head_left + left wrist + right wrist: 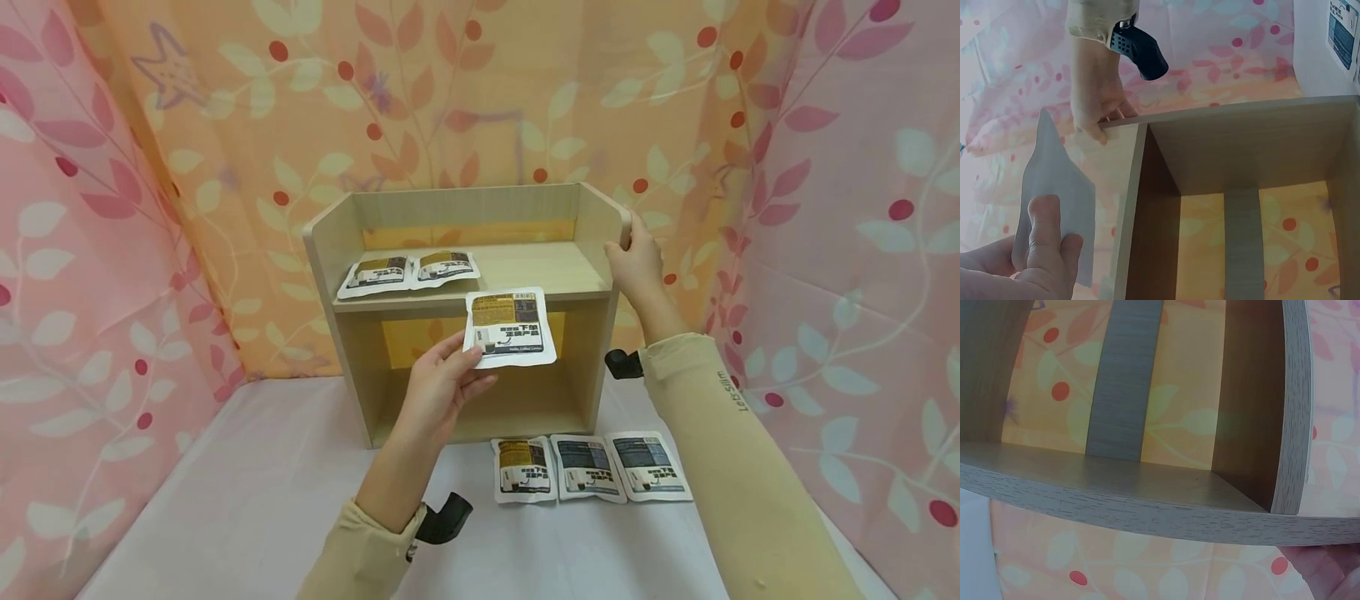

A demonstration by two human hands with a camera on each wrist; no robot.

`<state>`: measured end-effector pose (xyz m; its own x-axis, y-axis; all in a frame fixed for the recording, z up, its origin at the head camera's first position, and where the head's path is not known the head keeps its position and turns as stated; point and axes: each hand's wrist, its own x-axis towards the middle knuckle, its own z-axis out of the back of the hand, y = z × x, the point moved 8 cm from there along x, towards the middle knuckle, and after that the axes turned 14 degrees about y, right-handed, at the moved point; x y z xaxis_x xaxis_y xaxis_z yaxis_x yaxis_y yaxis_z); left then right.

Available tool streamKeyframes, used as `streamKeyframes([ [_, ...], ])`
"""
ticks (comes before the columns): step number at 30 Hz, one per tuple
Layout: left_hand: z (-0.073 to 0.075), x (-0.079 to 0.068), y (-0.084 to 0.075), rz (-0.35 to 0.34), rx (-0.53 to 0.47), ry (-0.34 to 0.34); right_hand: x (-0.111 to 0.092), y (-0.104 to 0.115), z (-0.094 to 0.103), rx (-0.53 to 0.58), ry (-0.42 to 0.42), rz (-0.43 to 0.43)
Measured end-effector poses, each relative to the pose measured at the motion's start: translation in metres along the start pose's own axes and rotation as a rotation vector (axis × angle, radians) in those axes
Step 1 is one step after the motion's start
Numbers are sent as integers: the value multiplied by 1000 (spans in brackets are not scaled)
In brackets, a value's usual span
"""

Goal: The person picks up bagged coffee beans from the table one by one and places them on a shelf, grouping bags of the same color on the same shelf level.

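My left hand pinches a flat white packet by its lower left corner, thumb on top. The packet has a yellow-brown printed label and is held in front of the small wooden shelf. From the left wrist view, the packet's plain back faces the camera. My right hand grips the upper front edge of the shelf's right side panel; only part of this hand shows in the right wrist view. Two similar packets lie side by side on the upper board, at its left.
On the white tablecloth before the shelf's right side lie three packets in a row: one yellow-brown label and two dark blue-grey ones. Orange and pink patterned cloths hang behind and on both sides.
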<state>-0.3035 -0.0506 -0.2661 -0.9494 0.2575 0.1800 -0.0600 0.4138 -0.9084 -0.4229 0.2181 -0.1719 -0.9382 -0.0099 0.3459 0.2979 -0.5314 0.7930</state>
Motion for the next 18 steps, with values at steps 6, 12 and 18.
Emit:
streamKeyframes([
  [6,-7,9,1,20,-18,2,0,0,0,1,-8,6],
  [12,-15,16,-1,21,-32,13,0,-1,1,0,-23,1],
  [18,-20,23,-3,27,-53,23,1,-2,0,-2,-24,-5],
])
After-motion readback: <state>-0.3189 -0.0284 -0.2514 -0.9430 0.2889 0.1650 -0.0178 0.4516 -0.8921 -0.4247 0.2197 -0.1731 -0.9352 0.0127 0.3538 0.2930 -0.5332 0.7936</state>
